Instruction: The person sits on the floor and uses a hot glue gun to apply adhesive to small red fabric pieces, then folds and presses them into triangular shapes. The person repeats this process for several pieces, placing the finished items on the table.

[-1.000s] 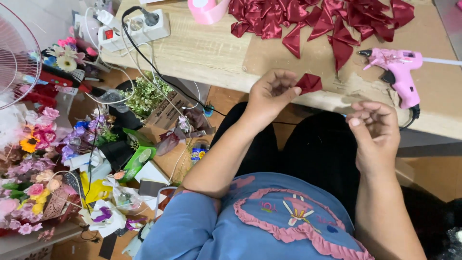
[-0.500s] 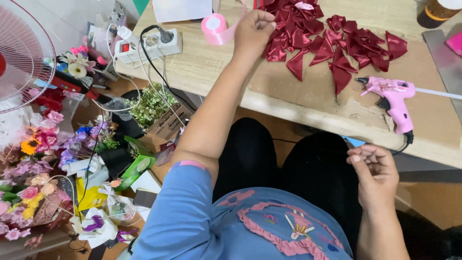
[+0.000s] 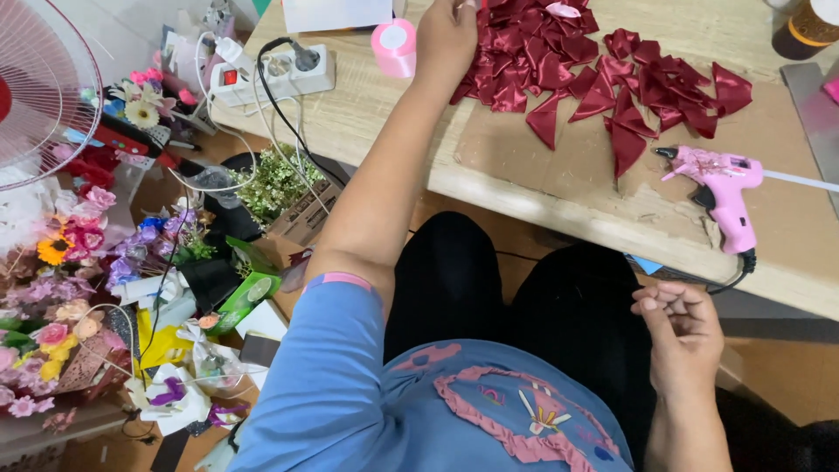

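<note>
The wooden table [image 3: 384, 131] is the largest thing in view and serves as the landmark. On its far part lies a wide heap of dark red folded ribbon pieces [image 3: 603, 79], spread over a sheet of brown cardboard [image 3: 533, 157] that covers the table's middle. Off the table's left edge, down on the floor, a clutter of artificial flowers [image 3: 61, 288] and craft bits fills the space, with a white fan [image 3: 44, 87] above it at the picture's left border. On the table's right part, near its front edge, a pink glue gun [image 3: 725, 188] lies on its side, nozzle toward the ribbon heap, its black cord dropping over the edge. At the table's left corner sits a white power strip [image 3: 280, 74] with plugs in it, and just beside it, further onto the table, stands a pink ribbon roll [image 3: 395, 45].

The left hand [image 3: 447, 39] reaches far across the table and rests at the left end of the ribbon heap, fingers curled down onto the pieces; whether it pinches one is hidden at the top border, so I cannot tell. The right hand [image 3: 682, 336] hangs below the table's front edge, over the dark lap, fingers loosely curled inward and holding nothing visible.
</note>
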